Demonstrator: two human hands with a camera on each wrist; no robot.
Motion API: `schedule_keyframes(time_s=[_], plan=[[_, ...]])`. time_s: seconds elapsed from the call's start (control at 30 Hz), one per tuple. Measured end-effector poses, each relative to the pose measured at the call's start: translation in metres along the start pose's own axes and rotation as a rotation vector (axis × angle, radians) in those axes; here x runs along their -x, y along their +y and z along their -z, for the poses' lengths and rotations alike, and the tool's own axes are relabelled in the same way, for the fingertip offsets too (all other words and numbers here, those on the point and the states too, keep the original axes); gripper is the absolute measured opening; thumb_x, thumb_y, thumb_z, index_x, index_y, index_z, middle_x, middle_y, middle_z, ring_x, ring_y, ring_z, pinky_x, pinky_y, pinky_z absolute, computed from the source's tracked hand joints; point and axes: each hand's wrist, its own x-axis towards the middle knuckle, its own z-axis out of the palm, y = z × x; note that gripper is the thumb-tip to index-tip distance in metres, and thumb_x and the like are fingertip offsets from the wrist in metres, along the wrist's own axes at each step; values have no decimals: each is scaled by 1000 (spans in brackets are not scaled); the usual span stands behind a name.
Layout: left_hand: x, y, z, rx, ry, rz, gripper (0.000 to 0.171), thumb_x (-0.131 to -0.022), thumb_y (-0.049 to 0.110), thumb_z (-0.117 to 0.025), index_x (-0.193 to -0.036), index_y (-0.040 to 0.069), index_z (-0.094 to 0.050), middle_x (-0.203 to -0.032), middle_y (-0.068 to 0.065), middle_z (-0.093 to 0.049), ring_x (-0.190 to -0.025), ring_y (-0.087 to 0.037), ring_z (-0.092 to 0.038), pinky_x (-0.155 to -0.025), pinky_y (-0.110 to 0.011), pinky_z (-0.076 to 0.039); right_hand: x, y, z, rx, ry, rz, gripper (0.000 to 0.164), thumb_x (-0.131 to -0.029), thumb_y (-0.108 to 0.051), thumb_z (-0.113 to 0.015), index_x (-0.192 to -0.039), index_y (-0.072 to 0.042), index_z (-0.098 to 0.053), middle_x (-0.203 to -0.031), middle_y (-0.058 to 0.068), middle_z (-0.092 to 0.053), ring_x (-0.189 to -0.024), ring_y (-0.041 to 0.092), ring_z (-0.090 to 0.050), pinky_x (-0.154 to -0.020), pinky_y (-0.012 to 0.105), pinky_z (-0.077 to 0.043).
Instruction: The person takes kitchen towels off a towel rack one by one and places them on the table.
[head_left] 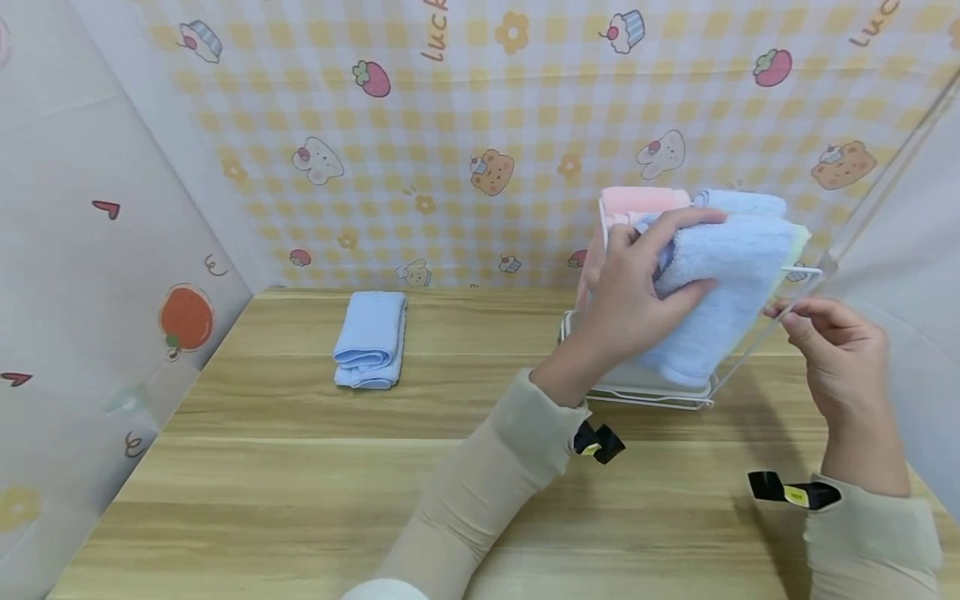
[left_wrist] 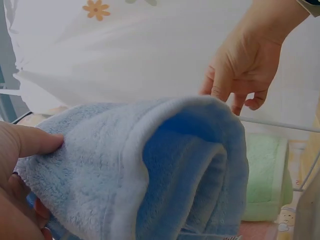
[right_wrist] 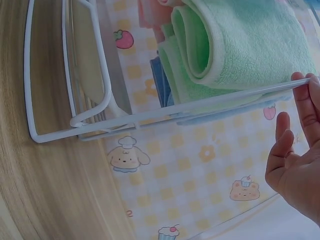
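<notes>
Three towels besides the one being handled appear to be in the rack, so most of the stowing looks done. One folded pink terry towel (head_left: 645,200) and one rolled or folded light-blue towel at the back (head_left: 746,202) show at the rack's upper rear; a folded pale-green terry towel (right_wrist: 255,45) shows plainly from the right wrist, inside the wire side.

The step in hand seems to be fitting the thick folded light-blue terry towel (head_left: 723,275) in among them. The left hand (head_left: 626,292) has it gripped, thumb on the near face and fingers spread over the upper part, its grasp held wide by the bulk of the cloth. That towel leans at the front of the white wire rack (head_left: 652,403), its lower end near the front rail; whether it rests on the base cannot be told. The left wrist view shows its folded layers gaping loosely, so it probably wants tucking before it counts as placed.

The right hand (head_left: 851,358) pinches the rack's side wire between thumb and fingertips, apparently steadying it, and holds no towel.

Left to do, by this reading, is the neatly folded light-blue towel on the surface (head_left: 371,337), well apart from the rack on the wood-grain surface (head_left: 262,483) and untouched by either hand.
</notes>
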Motion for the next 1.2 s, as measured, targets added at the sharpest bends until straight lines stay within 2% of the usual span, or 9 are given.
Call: schedule_keyframes(time_s=[0.27,0.4,0.53,0.57,0.63,0.7,0.77,0.97,1.2], plan=[[6,0,12,60,109,86,54,-86,20,-77,-133,36,-57,-131,13,-53,-116,-11,-31,-95,-39,-21,1,-1,2,-10,-13,-21,24,-91,26,-42,-99,19,-64,-94,16,-75,-93,24,-73,-66,21,-45],[8,-6,20,73,185,65,53,-85,19,-78,-133,33,-59,-132,10,-54,-125,-9,-28,-103,-44,-19,1,-1,1,-5,-14,-22,23,-91,26,-42,-99,19,-63,-94,16,-75,-93,24,-72,-66,21,-45],[8,-15,24,146,220,-9,51,-86,15,-78,-132,24,-59,-139,7,-55,-144,-1,-17,-118,-61,2,0,-1,2,-26,-23,-20,24,-91,27,-41,-100,20,-63,-94,17,-75,-93,24,-73,-67,21,-47],[7,-17,24,203,225,-55,50,-86,11,-77,-132,19,-59,-140,3,-56,-145,-3,-23,-120,-62,1,0,-1,2,-30,-24,-17,24,-91,27,-41,-99,21,-63,-94,17,-75,-92,24,-73,-67,21,-47],[6,-22,25,337,219,-133,50,-86,3,-74,-133,9,-56,-141,-6,-56,-139,-6,-38,-124,-52,-16,0,0,2,-37,-26,-12,24,-91,28,-40,-99,21,-62,-94,18,-75,-92,25,-73,-66,21,-48],[4,-27,26,448,221,-202,51,-85,-5,-72,-133,0,-54,-139,-15,-57,-126,-14,-53,-114,-36,-40,1,1,2,-42,-28,-6,24,-91,28,-40,-99,22,-62,-93,19,-75,-92,25,-73,-67,21,-48],[4,-30,27,529,232,-246,51,-84,-10,-71,-132,-6,-51,-135,-22,-57,-114,-20,-58,-97,-28,-54,1,1,2,-48,-31,-4,24,-91,28,-39,-99,22,-61,-93,19,-75,-92,26,-73,-67,22,-49],[4,-29,37,574,318,-261,52,-85,-9,-71,-132,-6,-50,-129,-24,-57,-107,-16,-59,-91,-28,-56,1,1,1,-58,-40,5,23,-91,29,-39,-99,23,-61,-93,20,-74,-92,27,-73,-70,23,-52],[2,-25,55,607,372,-359,58,-81,-14,-70,-132,-9,-43,-130,-28,-50,-103,-10,-56,-86,-29,-55,1,2,1,-53,-40,7,22,-91,28,-41,-98,23,-61,-92,20,-74,-91,27,-73,-67,23,-51]])
